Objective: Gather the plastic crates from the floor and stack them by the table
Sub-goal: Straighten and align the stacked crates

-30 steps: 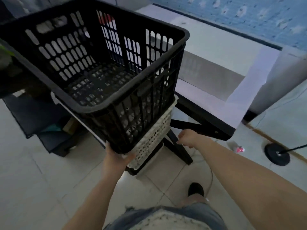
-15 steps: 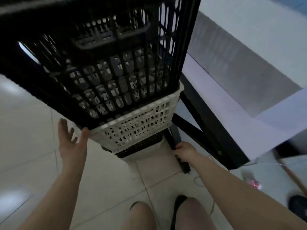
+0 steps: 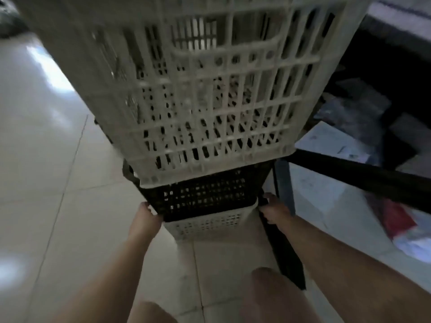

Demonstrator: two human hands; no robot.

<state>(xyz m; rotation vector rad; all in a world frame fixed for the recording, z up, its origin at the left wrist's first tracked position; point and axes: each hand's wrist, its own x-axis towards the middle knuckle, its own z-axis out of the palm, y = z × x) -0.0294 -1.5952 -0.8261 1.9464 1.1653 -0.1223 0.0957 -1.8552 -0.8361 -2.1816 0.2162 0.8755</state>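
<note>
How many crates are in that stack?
3 visible: a large white crate uppermost, a black crate under it, a small white crate lowest. More may be hidden above the frame.

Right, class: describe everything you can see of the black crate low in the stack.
The black crate looks like rigid plastic, its wall a lattice of small holes. It sits upright, nested between a big white crate above and a smaller white crate beneath, so only a band of it shows. The left hand presses its lower left corner; the right hand is at its right edge, beside a dark table leg. Its interior is hidden.
</note>
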